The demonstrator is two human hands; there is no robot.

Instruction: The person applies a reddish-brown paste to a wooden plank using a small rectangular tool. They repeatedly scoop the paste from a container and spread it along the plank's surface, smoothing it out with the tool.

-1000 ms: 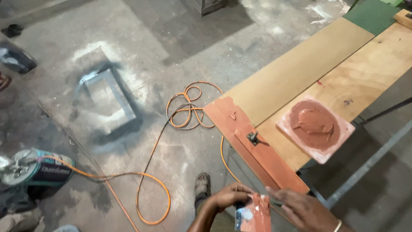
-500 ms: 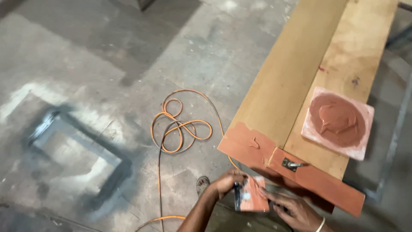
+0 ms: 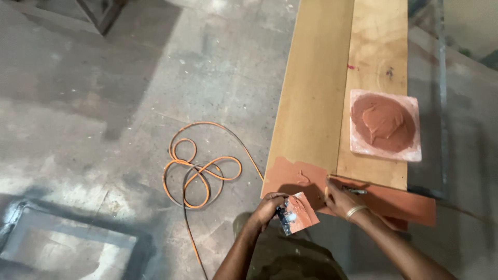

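Note:
My left hand [image 3: 265,208] grips a flat metal scraper [image 3: 300,213] smeared with reddish-brown putty, held just off the near end of a long wooden board [image 3: 311,93]. That near end is coated with the same putty [image 3: 293,176]. On the coated strip lies my right hand [image 3: 340,199], a bangle on its wrist and fingers curled beside a small dark metal tool [image 3: 358,191]. Whether it grips that tool is unclear. Farther along the board sits a square slab [image 3: 358,148] with a mound of reddish putty.
An orange cable [image 3: 199,171] lies coiled on the concrete floor left of the board. A rectangular metal frame [image 3: 67,243] lies at the bottom left. A metal rail [image 3: 442,78] runs along the board's right side.
My right hand has left the scraper and moved right onto the board's coated end. My left hand still holds the scraper. The view has swung so the board now runs straight away.

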